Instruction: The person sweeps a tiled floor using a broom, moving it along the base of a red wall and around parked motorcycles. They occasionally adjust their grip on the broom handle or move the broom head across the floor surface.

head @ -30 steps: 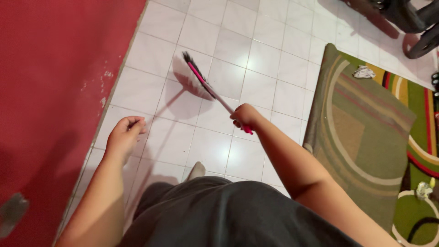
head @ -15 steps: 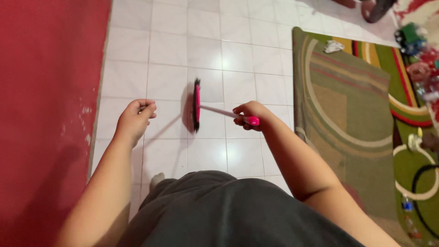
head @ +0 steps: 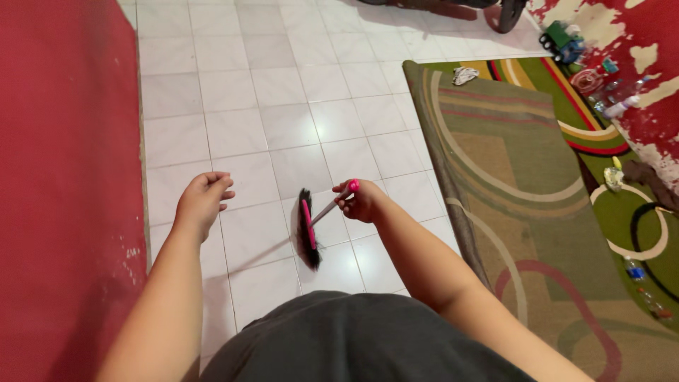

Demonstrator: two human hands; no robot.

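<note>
your right hand [head: 362, 201] grips the pink broom [head: 311, 225] mid-sweep on the white tiled floor [head: 233, 127]; left hand [head: 201, 201] loosely curled, empty; rug [head: 537, 212] litter unswept.

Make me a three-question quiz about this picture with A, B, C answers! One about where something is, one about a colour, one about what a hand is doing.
1. Where is the rug?
A. right of the tiles
B. left of the tiles
C. on the red wall

2. What colour is the broom handle?
A. blue
B. pink
C. yellow

3. What is the left hand doing?
A. holding the broom
B. holding a toy
C. holding nothing

Answers:
1 A, the rug lies along the right side of the white floor.
2 B, the handle in the right hand is pink.
3 C, its fingers curl loosely over the floor, empty.
</note>
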